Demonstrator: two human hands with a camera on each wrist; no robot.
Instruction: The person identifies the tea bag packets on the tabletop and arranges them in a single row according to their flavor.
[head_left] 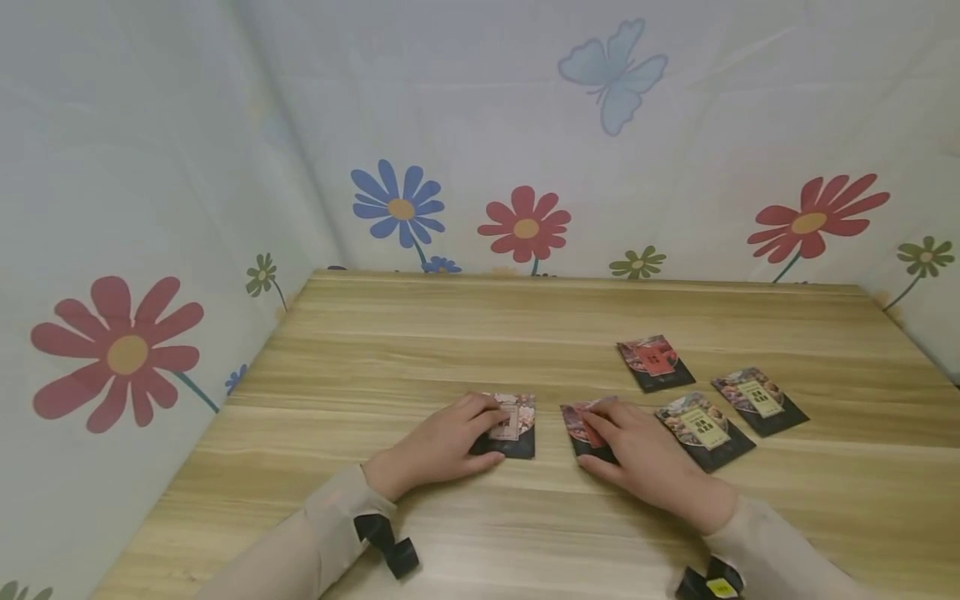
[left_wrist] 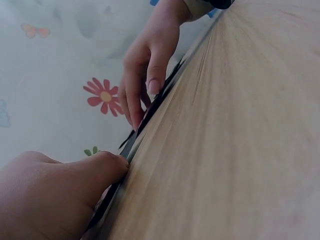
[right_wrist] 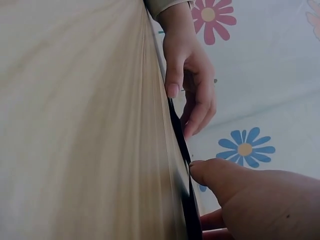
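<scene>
My left hand [head_left: 448,442] rests on a flat black packet [head_left: 519,447] with a pale pink label and a food picture. Its fingers reach over the picture, and the thumb touches the near edge. Just to the right, my right hand [head_left: 651,457] lies on a red-labelled packet [head_left: 576,423], fingers across the top and thumb by the lower left edge. The hand covers much of that packet. From the side, in the left wrist view, the left thumb [left_wrist: 107,165] meets the packet's edge. The right thumb [right_wrist: 212,172] does likewise in the right wrist view.
Another red-labelled packet [head_left: 656,362] lies behind the right hand. Two yellow-labelled packets, a nearer one [head_left: 703,431] and a farther one [head_left: 761,402], lie to its right. The wooden table [head_left: 420,333] meets a flower-printed curtain [head_left: 465,108] at the back.
</scene>
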